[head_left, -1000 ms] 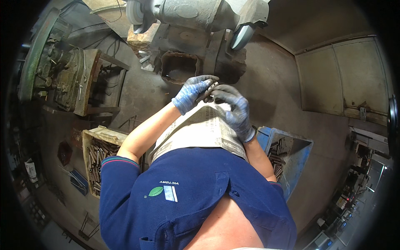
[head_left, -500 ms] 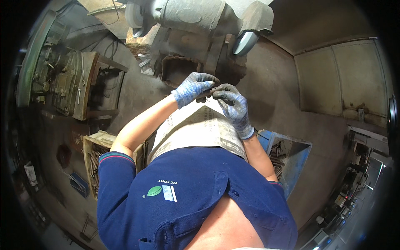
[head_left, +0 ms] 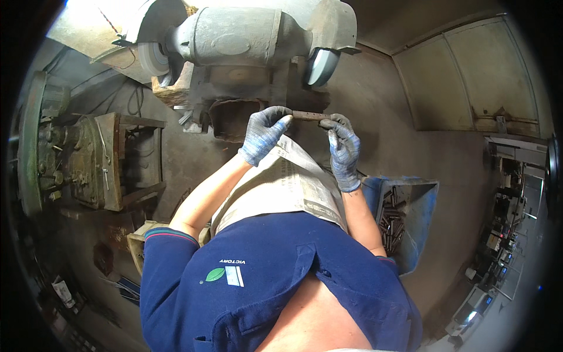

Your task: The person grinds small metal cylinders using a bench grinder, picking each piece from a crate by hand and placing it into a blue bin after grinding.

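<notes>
Between my two gloved hands a brown metal tube (head_left: 309, 116) with small holes along its side is held level. My left hand (head_left: 265, 135) grips its left end, thumb and fingers closed round it. At the tube's right end my right hand (head_left: 343, 149) pinches with thumb and fingers. Both gloves are blue and grey, darkened at the fingers. Just beyond the hands stands a grey bench grinder (head_left: 234, 38), with a pale grinding wheel (head_left: 322, 66) on its right and another wheel (head_left: 153, 58) on its left. Sheets of newspaper (head_left: 281, 182) cover my lap.
At my right a blue bin (head_left: 425, 205) holds several brown metal pieces. A pale crate (head_left: 138, 243) stands at my left, partly behind my arm. A greenish machine (head_left: 88, 155) on a stand is farther left. Metal panels (head_left: 463, 76) stand at the far right.
My hands have moved apart and turned the tube level, so its length now shows between them. The head view has shifted, bringing more of the grinder and the blue bin's contents into sight.
</notes>
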### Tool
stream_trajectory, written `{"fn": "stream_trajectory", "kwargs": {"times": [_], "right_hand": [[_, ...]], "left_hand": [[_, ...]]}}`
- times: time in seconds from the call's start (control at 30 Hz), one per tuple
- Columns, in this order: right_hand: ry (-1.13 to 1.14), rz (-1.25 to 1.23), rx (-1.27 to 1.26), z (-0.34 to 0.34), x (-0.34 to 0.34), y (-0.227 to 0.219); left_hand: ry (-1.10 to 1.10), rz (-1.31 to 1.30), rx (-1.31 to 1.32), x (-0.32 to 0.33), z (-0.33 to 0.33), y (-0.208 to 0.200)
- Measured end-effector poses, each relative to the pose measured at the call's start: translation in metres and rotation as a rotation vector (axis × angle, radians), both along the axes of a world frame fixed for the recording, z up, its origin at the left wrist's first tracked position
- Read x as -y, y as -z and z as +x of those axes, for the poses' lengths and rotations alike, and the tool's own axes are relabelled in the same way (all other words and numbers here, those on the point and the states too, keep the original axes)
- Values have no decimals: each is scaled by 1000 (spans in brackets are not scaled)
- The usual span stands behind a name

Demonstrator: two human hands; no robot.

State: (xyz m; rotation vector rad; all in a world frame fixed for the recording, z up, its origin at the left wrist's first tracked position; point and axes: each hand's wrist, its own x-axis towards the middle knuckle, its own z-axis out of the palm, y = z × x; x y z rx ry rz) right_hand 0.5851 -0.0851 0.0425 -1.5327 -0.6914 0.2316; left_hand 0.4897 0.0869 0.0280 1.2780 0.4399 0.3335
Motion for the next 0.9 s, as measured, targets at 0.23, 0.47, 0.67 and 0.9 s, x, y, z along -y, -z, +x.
{"fn": "stream_trajectory", "kwargs": {"times": [0.23, 0.47, 0.67, 0.9], "right_hand": [[-23, 81, -147, 19, -2, 18], [44, -55, -98, 59, -3, 45], [56, -31, -140, 79, -4, 52], [55, 8, -215, 85, -6, 66]], "left_hand": [[-80, -117, -36, 5, 37, 12], [-153, -204, -74, 2, 81, 43], [-174, -357, -83, 11, 104, 46], [-200, -329, -127, 7, 111, 55]]}}
